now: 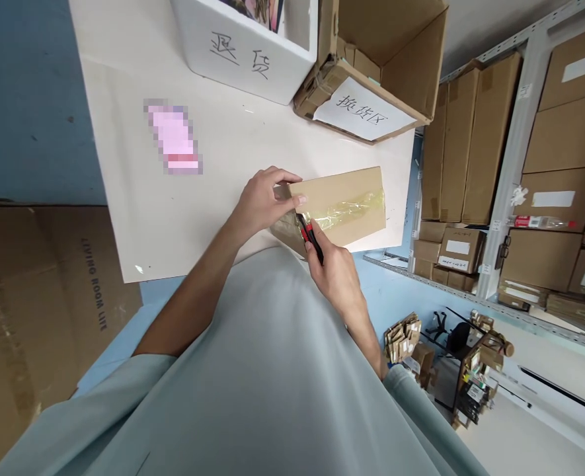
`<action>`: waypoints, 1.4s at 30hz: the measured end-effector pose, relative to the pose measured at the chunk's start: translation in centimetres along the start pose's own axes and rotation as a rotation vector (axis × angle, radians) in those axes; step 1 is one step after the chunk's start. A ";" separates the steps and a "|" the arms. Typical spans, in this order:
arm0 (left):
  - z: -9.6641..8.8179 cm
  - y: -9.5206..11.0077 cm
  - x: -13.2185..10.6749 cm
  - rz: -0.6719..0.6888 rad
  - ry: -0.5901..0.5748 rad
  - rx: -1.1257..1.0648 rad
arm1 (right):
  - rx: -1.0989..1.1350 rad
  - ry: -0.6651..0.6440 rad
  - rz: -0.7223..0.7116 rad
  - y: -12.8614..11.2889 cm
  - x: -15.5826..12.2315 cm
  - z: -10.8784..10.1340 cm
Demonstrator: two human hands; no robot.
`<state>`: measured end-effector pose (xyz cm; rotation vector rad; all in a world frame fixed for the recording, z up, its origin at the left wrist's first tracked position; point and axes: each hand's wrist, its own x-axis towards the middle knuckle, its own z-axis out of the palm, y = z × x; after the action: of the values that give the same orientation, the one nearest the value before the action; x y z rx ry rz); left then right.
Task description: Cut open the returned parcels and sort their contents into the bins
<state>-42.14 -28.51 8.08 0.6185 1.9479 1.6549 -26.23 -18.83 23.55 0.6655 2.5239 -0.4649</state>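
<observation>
A small brown cardboard box (339,188) rests on the white table close to my body, with clear yellowish packing tape (351,210) along its upper face. My left hand (267,198) grips the box's left end, thumb on the top edge and fingers at the far side. In my right hand (334,268) is a black and red utility knife (313,244), its front end at the taped left edge of the box. The blade itself is too small to make out.
A white foam box (242,63) with handwriting and an open cardboard box (366,109) with a paper label stand at the table's (213,145) far side. A blurred pink item (176,139) lies to the left. Shelves of cartons (562,192) rise at right; a large carton (49,297) stands at left.
</observation>
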 end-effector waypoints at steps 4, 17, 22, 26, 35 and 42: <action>0.0 0.2 -0.1 0.004 0.002 0.016 | -0.100 -0.020 0.078 -1.8 -0.6 0.0; 0.2 0.6 -0.5 -0.003 0.035 -0.015 | -0.433 -0.190 0.181 -3.7 -1.2 -0.2; 0.4 0.8 -0.8 -0.002 0.051 -0.007 | -0.430 -0.189 0.166 -3.2 -1.4 -0.2; 0.3 0.8 -0.8 -0.002 0.057 -0.012 | -0.419 -0.181 0.145 -3.1 -1.5 0.1; 1.1 1.1 -1.5 -0.010 0.107 0.026 | -0.386 -0.299 0.154 -0.6 -4.3 0.7; 1.3 0.7 -1.7 -0.010 0.100 0.047 | -0.309 -0.160 0.085 0.4 -5.2 -1.2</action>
<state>-39.99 -28.46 8.69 0.5521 2.0619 1.6671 -22.50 -19.85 27.24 0.5883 2.3374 -0.0890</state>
